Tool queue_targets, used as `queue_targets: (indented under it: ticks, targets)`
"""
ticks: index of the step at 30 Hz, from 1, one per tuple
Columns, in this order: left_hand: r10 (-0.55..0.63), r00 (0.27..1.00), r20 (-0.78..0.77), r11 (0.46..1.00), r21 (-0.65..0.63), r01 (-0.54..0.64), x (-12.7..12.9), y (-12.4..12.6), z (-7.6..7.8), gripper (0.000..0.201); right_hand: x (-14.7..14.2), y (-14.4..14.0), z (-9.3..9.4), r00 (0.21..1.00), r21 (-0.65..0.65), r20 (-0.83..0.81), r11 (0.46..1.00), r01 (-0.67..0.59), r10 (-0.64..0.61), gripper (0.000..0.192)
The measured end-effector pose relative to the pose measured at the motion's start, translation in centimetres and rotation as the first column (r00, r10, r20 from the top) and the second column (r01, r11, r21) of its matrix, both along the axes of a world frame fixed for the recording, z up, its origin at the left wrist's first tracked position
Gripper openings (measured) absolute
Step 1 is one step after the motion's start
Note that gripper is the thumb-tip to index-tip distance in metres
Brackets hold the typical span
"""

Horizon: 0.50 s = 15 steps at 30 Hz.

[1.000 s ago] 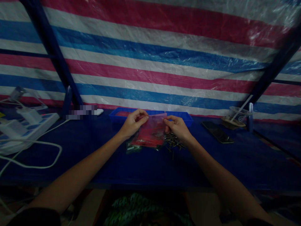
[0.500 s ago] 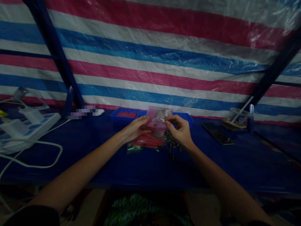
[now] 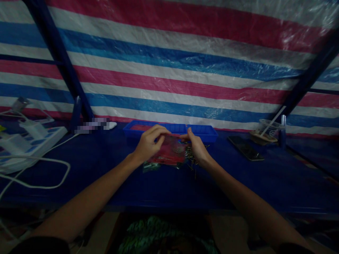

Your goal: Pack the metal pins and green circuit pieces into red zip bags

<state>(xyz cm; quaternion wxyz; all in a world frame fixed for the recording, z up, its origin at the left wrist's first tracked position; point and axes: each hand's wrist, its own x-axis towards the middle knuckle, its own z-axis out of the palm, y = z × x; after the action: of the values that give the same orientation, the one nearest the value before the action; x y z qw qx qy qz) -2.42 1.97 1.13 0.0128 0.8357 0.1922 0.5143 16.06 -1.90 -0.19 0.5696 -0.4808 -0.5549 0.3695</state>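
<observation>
In the head view a pinkish-red clear plastic bag (image 3: 173,143) is held low over the table. My left hand (image 3: 149,144) has its thumb and fingers closed on the bag's upper left edge. At the bag's right edge is my right hand (image 3: 198,147), thumb raised and apart from the fingers, which point left and touch the bag. Below it lie more red bags (image 3: 166,160), with a greenish clear bag (image 3: 150,167) under them. A pile of screws (image 3: 191,155) lies beside my right hand, partly hidden by it. The bag's contents are blurred.
Behind my hands stands a blue divided tray (image 3: 203,131), with red pieces (image 3: 141,127) in its left part. A phone (image 3: 246,148) and a plastic cup (image 3: 268,130) with a straw are to the right. A power strip (image 3: 45,144) and white cables (image 3: 67,169) occupy the left.
The bag has come down and tipped lower, uncovering the tray's middle. My left hand has shifted to the bag's upper edge. The right hand's pinch has loosened, with its thumb lifted.
</observation>
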Motion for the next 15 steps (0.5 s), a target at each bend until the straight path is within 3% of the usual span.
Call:
queue_targets:
  ticks: [4, 6, 8, 10, 12, 14, 15]
  targets:
    - [-0.085, 0.980, -0.182, 0.972, 0.201, 0.122, 0.1, -0.4, -0.5, 0.028, -0.5, -0.5, 0.6, 0.923, -0.111, -0.350, 0.972, -0.209, 0.159, 0.043]
    - [-0.113, 0.958, -0.264, 0.958, 0.228, 0.176, 0.3, -0.6, -0.7, 0.030, -0.8, -0.7, 0.7, 0.887, -0.114, -0.418, 0.957, -0.265, 0.196, 0.031]
    - [-0.155, 0.937, -0.314, 0.955, 0.194, 0.224, 0.6, -1.0, -0.8, 0.029, -0.9, -0.8, 0.6, 0.888, -0.117, -0.426, 0.963, -0.245, 0.174, 0.024]
    - [-0.219, 0.918, -0.330, 0.963, 0.081, 0.258, 0.9, -1.5, -0.7, 0.028, -0.7, -0.8, 0.6, 0.927, -0.092, -0.362, 0.985, -0.143, 0.101, 0.021]
    - [-0.288, 0.917, -0.277, 0.957, -0.104, 0.269, 1.2, -1.8, -0.5, 0.032, -0.4, -0.9, 0.6, 0.982, 0.048, -0.187, 0.999, 0.008, 0.001, 0.017]
    - [-0.342, 0.932, -0.123, 0.889, -0.363, 0.278, 1.4, -1.8, -0.3, 0.040, 0.0, -1.1, 0.8, 0.988, 0.296, 0.081, 0.950, 0.100, -0.130, 0.013]
    - [-0.355, 0.935, -0.006, 0.808, -0.505, 0.304, 1.4, -1.5, -0.3, 0.046, 0.1, -1.2, 0.9, 0.956, 0.420, 0.217, 0.903, 0.090, -0.196, 0.014]
